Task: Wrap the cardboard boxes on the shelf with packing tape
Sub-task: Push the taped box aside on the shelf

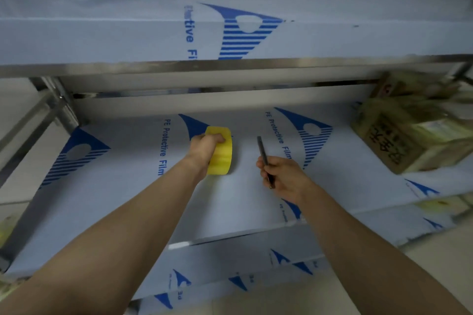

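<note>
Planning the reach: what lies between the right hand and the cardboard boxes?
Nothing; the head view shows only bare, blue-printed shelf film between right hand and boxes.

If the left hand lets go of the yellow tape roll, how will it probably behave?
The yellow tape roll seems to stand on its curved edge, so it may roll on the smooth film-covered shelf. The left hand grips it alone, so it is probably light. It looks thick and solid, likely stiff, not fragile.
</note>
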`<state>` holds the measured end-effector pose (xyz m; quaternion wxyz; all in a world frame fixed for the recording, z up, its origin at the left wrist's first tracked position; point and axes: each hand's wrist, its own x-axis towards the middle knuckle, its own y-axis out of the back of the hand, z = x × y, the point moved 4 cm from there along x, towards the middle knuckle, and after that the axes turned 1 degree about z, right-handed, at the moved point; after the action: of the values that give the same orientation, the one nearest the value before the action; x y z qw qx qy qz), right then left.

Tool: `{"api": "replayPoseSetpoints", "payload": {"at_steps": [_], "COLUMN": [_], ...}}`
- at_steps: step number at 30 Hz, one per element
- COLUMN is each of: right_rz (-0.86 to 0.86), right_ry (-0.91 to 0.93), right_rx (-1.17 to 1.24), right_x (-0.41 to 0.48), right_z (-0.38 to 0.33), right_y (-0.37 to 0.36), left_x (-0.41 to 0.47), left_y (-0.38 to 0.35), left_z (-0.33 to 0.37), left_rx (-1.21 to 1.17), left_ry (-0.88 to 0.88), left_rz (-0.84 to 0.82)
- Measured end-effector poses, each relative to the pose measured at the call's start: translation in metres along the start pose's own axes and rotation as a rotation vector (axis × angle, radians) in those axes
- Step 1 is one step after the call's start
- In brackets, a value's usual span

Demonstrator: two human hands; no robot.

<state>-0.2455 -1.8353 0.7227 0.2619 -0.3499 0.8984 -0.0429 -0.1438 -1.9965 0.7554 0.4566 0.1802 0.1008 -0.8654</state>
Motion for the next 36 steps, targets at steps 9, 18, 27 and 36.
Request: {"api": "replayPoseSetpoints", "payload": {"at_steps": [9,18,27,36], "right_rz": [0.282,0.614,0.881,0.895], "right_ry": [0.114,0.301,0.344,0.394], "right_rx": [0.110,0.240,0.363,0.368], "right_x": [-0.027,-0.055,-0.106,-0.107], "right_z": [-0.022,-0.055,-0.095,-0.129], "right_y": [0.094,0.251,0.455,0.570], "left_x": [-0.011,-0.076,-0.176,-0.191], "left_y": [-0.111,-0.263,-0.469,-0.617], "left_z": [-0.011,-0.010,-0.008,-0.024], "left_rx": [0.447,0.866,1.096,1.334], "left_ry": [-0.149,-0.746,-1.582,-1.462], "left_rz": [-0.273,-0.250,-0.246,-0.528]}}
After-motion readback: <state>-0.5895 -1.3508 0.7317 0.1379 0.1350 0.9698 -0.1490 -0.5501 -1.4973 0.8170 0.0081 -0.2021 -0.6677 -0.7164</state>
